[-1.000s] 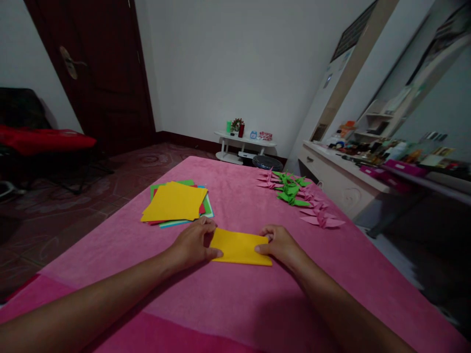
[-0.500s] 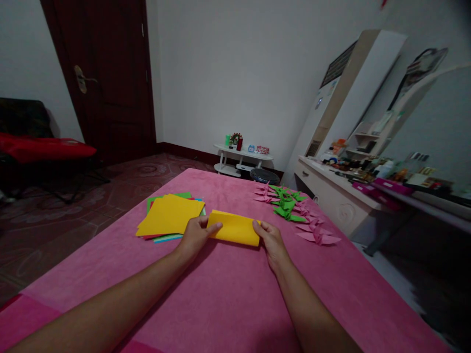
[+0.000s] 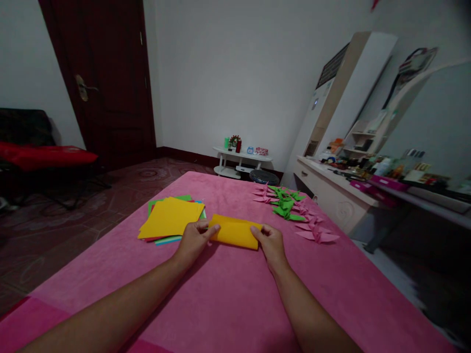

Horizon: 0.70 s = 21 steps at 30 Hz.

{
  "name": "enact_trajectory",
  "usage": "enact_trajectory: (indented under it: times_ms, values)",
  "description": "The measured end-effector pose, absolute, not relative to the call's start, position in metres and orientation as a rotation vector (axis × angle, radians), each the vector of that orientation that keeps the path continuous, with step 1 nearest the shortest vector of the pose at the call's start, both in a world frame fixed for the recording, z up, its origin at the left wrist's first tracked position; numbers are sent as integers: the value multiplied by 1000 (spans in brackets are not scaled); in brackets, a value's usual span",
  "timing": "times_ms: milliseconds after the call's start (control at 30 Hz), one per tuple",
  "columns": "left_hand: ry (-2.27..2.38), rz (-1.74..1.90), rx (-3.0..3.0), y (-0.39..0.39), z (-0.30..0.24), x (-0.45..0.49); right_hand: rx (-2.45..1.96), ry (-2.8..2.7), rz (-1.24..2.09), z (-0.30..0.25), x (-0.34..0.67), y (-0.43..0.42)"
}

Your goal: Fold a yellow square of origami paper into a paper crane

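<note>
A yellow sheet of paper (image 3: 234, 232), folded over into a long rectangle, is held between my two hands above the pink cloth (image 3: 228, 294). My left hand (image 3: 195, 240) pinches its left end, thumb on the near face. At the right end my right hand (image 3: 270, 240) grips it the same way, fingers mostly hidden behind. Just left of my left hand lies a stack of coloured paper (image 3: 171, 217), yellow on top with green, red and blue edges showing. Folded paper cranes sit beyond my right hand, green ones (image 3: 285, 206) among pink ones (image 3: 316, 233).
A dressing table (image 3: 331, 184) crowded with bottles runs along the right side. Beyond the far edge of the cloth stand a low white shelf table (image 3: 241, 156) and a dark round stool-like object (image 3: 264, 176). A red-covered chair (image 3: 47, 157) is on the left.
The upper layer of the yellow paper has shifted slightly toward me, and the right thumb has slid a little left along it. The view has tilted slightly.
</note>
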<state>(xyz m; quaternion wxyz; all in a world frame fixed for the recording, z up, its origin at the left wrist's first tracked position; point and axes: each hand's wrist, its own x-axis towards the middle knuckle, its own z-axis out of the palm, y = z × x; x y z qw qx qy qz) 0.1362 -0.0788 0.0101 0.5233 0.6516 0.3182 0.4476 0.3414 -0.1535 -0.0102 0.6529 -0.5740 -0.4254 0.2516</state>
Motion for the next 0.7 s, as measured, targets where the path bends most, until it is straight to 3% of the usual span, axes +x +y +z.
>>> enact_trajectory:
  times_ms: [267, 700]
  values:
    - [838, 1139, 1537, -73, -1, 136, -1166, -883, 787, -3, 334, -155]
    - [829, 1203, 1488, -73, 2, 134, -1178, -961, 641, -11, 334, -151]
